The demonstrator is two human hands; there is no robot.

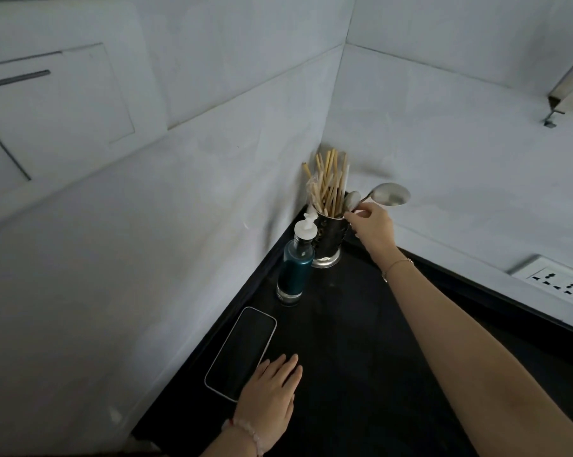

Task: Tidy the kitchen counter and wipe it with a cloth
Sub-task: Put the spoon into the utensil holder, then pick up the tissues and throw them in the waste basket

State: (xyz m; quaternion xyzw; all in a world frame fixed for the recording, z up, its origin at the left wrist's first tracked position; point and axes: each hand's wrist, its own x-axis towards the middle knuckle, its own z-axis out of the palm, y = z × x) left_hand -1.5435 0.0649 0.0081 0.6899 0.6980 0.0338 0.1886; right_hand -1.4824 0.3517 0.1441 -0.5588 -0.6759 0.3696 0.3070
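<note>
A shiny metal utensil holder (329,240) stands in the far corner of the black counter (354,341). It holds several wooden chopsticks (328,183) and a small spoon. My right hand (374,229) pinches the handle of a large steel spoon (389,193) at the holder's rim, with the bowl sticking up to the right. My left hand (270,395) rests flat on the counter, fingers straight, beside a phone (242,352) that lies face up near the left wall. No cloth is in view.
A bottle of dark teal liquid with a white cap (295,267) stands just in front of the holder. White tiled walls close the corner. A power socket (558,280) sits on the right wall, a metal bracket (572,94) above it.
</note>
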